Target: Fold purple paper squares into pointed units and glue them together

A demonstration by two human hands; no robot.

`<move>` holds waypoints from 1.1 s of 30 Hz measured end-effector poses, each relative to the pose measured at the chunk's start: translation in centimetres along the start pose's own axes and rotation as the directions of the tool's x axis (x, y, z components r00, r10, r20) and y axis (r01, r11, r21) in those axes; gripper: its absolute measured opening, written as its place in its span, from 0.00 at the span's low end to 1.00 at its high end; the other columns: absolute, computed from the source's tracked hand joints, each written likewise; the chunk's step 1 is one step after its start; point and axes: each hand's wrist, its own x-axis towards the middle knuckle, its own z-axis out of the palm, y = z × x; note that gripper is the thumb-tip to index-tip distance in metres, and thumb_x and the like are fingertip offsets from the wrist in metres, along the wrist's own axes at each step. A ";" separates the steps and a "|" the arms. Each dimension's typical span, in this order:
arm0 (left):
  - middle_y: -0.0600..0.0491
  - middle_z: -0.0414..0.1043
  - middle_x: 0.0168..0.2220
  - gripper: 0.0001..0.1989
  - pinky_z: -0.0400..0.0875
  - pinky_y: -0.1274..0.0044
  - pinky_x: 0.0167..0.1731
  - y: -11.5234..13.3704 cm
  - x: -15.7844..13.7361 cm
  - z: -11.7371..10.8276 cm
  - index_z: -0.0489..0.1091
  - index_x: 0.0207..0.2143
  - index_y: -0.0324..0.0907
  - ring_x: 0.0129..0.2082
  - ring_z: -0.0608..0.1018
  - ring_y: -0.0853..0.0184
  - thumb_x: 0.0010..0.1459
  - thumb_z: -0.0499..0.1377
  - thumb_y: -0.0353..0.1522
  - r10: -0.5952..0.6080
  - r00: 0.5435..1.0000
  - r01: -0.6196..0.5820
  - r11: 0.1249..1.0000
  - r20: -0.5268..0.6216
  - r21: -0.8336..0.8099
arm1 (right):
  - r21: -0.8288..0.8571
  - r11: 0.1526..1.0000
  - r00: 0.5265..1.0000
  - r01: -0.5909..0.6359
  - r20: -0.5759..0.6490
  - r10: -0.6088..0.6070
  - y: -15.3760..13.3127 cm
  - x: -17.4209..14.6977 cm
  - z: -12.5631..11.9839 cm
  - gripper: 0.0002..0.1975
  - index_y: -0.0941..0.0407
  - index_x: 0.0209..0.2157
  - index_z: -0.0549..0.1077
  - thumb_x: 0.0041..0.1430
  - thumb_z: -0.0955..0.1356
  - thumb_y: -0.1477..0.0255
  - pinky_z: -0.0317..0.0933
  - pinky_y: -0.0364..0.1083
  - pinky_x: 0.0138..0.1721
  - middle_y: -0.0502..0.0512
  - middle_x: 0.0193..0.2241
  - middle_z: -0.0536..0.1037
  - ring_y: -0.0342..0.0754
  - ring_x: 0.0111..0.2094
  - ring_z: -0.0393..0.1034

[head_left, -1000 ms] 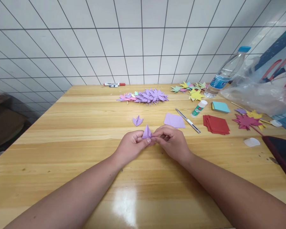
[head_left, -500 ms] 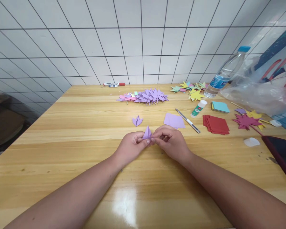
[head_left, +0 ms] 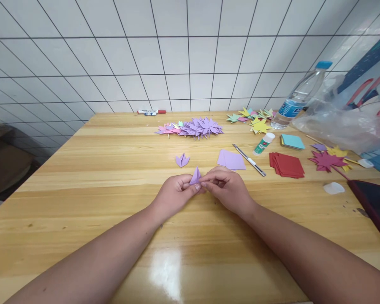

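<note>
You hold the small purple paper (head_left: 195, 177) just below the middle of the frame, its folded point facing up. Your left hand (head_left: 174, 192) has it gripped from the left, thumb in front, the other fingers partly hidden behind. Your right hand (head_left: 229, 188) pinches its right edge, thumb and fingertips closed together there. Your hands nearly meet at the paper, above the table (head_left: 82, 181).

Just beyond your left hand, a folded piece (head_left: 183, 160) lies apart from the paper. Beyond your right hand are the purple sheets (head_left: 231, 160), with the cutter (head_left: 249, 160) slanting beside them. Farther right stand the glue (head_left: 264, 144) and, near it, the red sheets (head_left: 286, 165) lying in a loose stack.

In the upper middle you have a pile of mostly purple leaves (head_left: 202, 127), and to its upper left the markers (head_left: 151, 112) near the wall (head_left: 174, 55). The bottle (head_left: 291, 109) stands at upper right, next to a clear bag (head_left: 332, 124). At the right edge lies a dark phone (head_left: 375, 207).
</note>
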 end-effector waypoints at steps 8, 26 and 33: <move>0.57 0.68 0.22 0.11 0.60 0.82 0.24 -0.4 0.0 -0.1 0.72 0.31 0.37 0.23 0.68 0.73 0.52 0.57 0.37 0.020 1.000 -0.018 0.995 -0.022 0.098 | 0.066 0.994 0.996 -0.087 -0.002 0.088 0.2 0.0 0.1 0.02 0.57 0.26 0.75 0.49 0.70 0.73 0.62 0.43 0.28 0.53 0.25 0.75 0.43 0.26 0.67; 0.54 0.75 0.29 0.12 0.65 0.81 0.28 0.0 0.0 0.1 0.71 0.33 0.39 0.29 0.75 0.69 0.51 0.59 0.38 -0.022 0.998 0.021 0.999 -0.053 -0.029 | 0.115 0.962 0.969 -0.247 0.033 0.244 0.0 0.1 0.2 0.08 0.57 0.26 0.72 0.46 0.70 0.68 0.59 0.40 0.22 0.50 0.22 0.74 0.40 0.20 0.64; 0.52 0.76 0.31 0.13 0.66 0.80 0.29 0.0 0.0 0.1 0.71 0.34 0.38 0.32 0.75 0.68 0.51 0.59 0.39 -0.031 0.998 0.029 0.999 -0.050 -0.041 | 0.056 0.964 0.966 -0.258 -0.006 0.259 0.3 0.2 0.3 0.08 0.57 0.31 0.73 0.48 0.69 0.67 0.59 0.40 0.22 0.50 0.24 0.76 0.40 0.20 0.65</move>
